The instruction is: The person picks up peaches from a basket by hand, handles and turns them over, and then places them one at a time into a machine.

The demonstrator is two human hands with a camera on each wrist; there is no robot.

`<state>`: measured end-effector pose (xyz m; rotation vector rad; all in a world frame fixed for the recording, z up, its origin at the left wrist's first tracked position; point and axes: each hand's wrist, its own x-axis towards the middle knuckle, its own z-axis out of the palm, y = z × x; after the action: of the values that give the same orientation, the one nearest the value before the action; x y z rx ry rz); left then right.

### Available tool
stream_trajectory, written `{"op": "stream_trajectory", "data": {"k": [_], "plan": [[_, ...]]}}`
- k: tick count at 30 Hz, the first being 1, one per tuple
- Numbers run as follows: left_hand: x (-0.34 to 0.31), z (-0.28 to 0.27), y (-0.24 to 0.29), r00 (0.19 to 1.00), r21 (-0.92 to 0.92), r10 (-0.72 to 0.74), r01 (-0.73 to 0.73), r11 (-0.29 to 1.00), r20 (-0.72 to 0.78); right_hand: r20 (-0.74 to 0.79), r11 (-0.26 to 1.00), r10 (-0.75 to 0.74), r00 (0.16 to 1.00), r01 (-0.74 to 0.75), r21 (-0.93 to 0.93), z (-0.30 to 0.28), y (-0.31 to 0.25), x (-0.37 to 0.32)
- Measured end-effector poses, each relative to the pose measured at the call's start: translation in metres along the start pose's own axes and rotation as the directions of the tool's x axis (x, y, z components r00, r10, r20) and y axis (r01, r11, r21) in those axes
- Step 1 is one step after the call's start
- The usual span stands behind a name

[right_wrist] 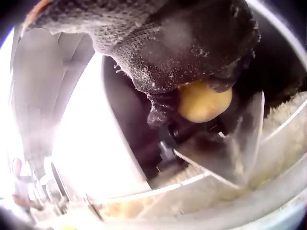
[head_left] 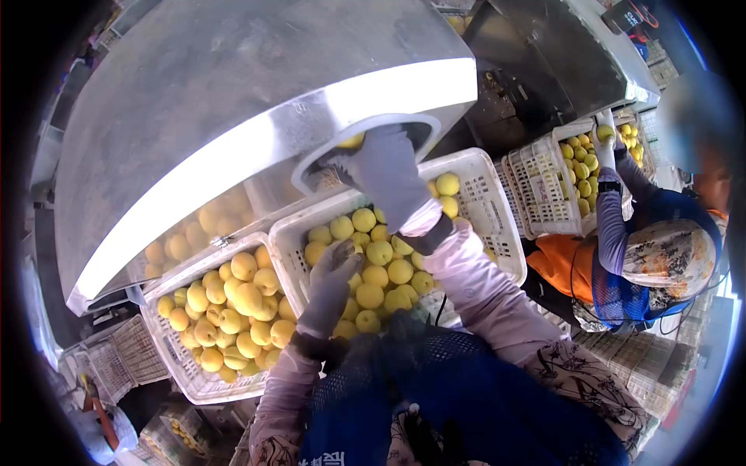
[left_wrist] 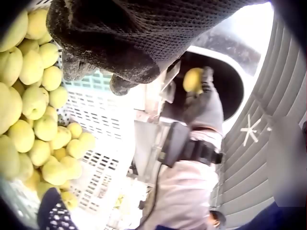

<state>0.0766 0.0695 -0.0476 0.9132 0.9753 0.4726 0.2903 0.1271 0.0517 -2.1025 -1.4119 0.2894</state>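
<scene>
My gloved right hand (head_left: pixel 388 167) reaches into the oval opening (head_left: pixel 431 124) of a metal machine. In the right wrist view its fingers (right_wrist: pixel 223 79) grip a yellow peach (right_wrist: pixel 204 101), just above a V-shaped metal piece (right_wrist: pixel 240 153). That peach also shows at the fingertips in the left wrist view. My gloved left hand (head_left: pixel 332 279) hovers over a white crate (head_left: pixel 497 210) of yellow peaches (head_left: pixel 377 252). Its fingers (left_wrist: pixel 124 84) are loosely bent, with no fruit showing between them in the left wrist view.
Left of this crate stands another white crate (head_left: pixel 186 380) heaped with peaches. The machine's broad metal hood (head_left: pixel 256 62) arches over the back. At the right, a person in a patterned head covering (head_left: pixel 668 252) handles fruit over a further crate (head_left: pixel 536 179). Stacked crates (head_left: pixel 128 353) stand at lower left.
</scene>
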Motion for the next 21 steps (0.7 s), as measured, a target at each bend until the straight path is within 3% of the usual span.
{"op": "stream_trajectory", "data": {"k": [1,2,3,5,6,7,8,9,11,12,14,15,16,17,19,20,21], "plan": [[-0.004,0.004,-0.013,1.0,0.106,-0.017,0.017,0.994,0.001,0.134,0.996,-0.052,0.99,0.043,0.074,-0.017,0.003,-0.009],[-0.015,0.022,0.016,0.999,0.399,-0.051,0.05,0.916,-0.009,-0.049,0.804,-0.042,0.998,0.062,0.591,-0.023,0.014,-0.033],[0.003,0.013,-0.028,0.998,0.3,0.018,-0.033,0.953,0.053,-0.031,0.945,-0.013,0.999,0.023,0.327,-0.051,0.013,-0.051],[0.013,0.025,-0.028,0.983,0.639,0.021,-0.136,0.757,0.183,0.231,0.826,0.107,0.967,-0.216,0.521,-0.082,0.039,-0.088],[0.02,0.032,-0.04,0.982,0.635,-0.003,-0.121,0.763,0.191,0.391,0.832,0.284,0.876,-0.428,0.354,-0.093,0.057,-0.102],[0.027,0.038,-0.056,0.961,0.716,0.028,-0.223,0.662,0.274,0.508,0.787,0.453,0.733,-0.596,0.158,-0.1,0.079,-0.117],[0.033,0.045,-0.068,0.931,0.772,0.052,-0.329,0.543,0.36,0.433,0.87,0.432,0.791,-0.491,0.029,-0.091,0.118,-0.142],[0.037,0.056,-0.074,0.931,0.771,0.043,-0.325,0.548,0.362,0.363,0.921,0.388,0.847,-0.373,-0.113,-0.073,0.158,-0.166],[0.046,0.083,-0.085,0.859,0.854,-0.069,-0.489,0.178,0.507,0.587,0.899,0.437,0.682,-0.353,-0.259,-0.05,0.195,-0.188],[0.06,0.091,-0.092,0.857,0.851,-0.069,-0.494,0.177,0.511,0.628,0.934,0.355,0.692,-0.282,-0.218,-0.038,0.199,-0.193],[0.087,0.105,-0.111,0.863,0.854,-0.093,-0.505,-0.125,0.497,0.666,0.962,0.272,0.694,-0.214,-0.169,0.004,0.212,-0.198],[0.097,0.108,-0.11,0.862,0.853,-0.097,-0.507,-0.127,0.497,0.697,0.966,0.239,0.676,-0.095,-0.239,0.033,0.23,-0.199],[0.105,0.107,-0.104,0.872,0.881,-0.163,-0.473,-0.029,0.463,0.73,0.954,0.211,0.65,0.028,-0.3,0.046,0.242,-0.2],[0.116,0.102,-0.104,0.873,0.902,-0.232,-0.426,0.066,0.429,0.733,0.955,0.212,0.647,0.022,-0.296,0.03,0.232,-0.19],[0.13,0.09,-0.106,0.862,0.876,-0.16,-0.482,0.031,0.481,0.722,0.932,0.173,0.67,-0.35,0.1,-0.01,0.218,-0.167],[0.127,0.09,-0.088,0.876,0.863,-0.196,-0.352,0.362,0.44,0.793,0.645,0.22,0.568,-0.695,0.319,-0.016,0.223,-0.164],[0.121,0.09,-0.074,0.878,0.745,-0.244,-0.17,0.645,0.412,0.793,0.646,0.218,0.569,-0.693,0.32,-0.023,0.224,-0.165]]}}
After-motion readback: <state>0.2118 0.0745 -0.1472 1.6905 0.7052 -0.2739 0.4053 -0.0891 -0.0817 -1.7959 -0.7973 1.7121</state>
